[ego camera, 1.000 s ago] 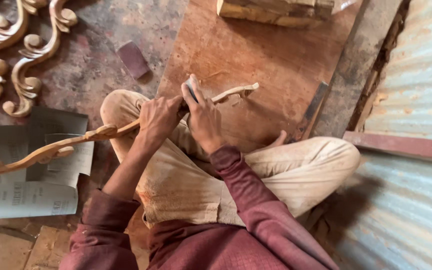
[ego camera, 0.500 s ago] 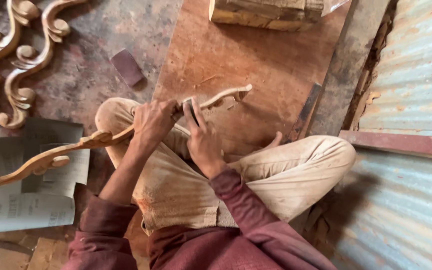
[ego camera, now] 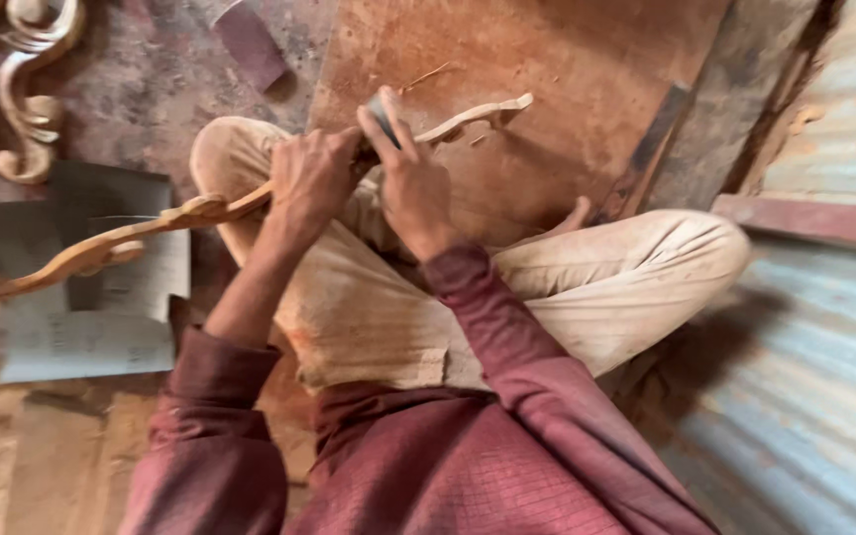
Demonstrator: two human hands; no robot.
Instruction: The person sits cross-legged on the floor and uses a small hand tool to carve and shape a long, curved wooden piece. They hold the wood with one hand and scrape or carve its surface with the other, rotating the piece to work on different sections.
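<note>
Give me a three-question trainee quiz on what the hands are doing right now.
1. True or false: the left hand grips the long carved strip.
2. What does the right hand press against the strip? A) a hammer B) a small dark pad C) a saw
3. What does the strip's far tip rest over?

Key:
1. True.
2. B.
3. The reddish board in front of the crossed legs.

Matt bare carved wood strip (ego camera: 151,226), dusty rough wooden board (ego camera: 547,89), corrugated metal sheet (ego camera: 824,376).
</note>
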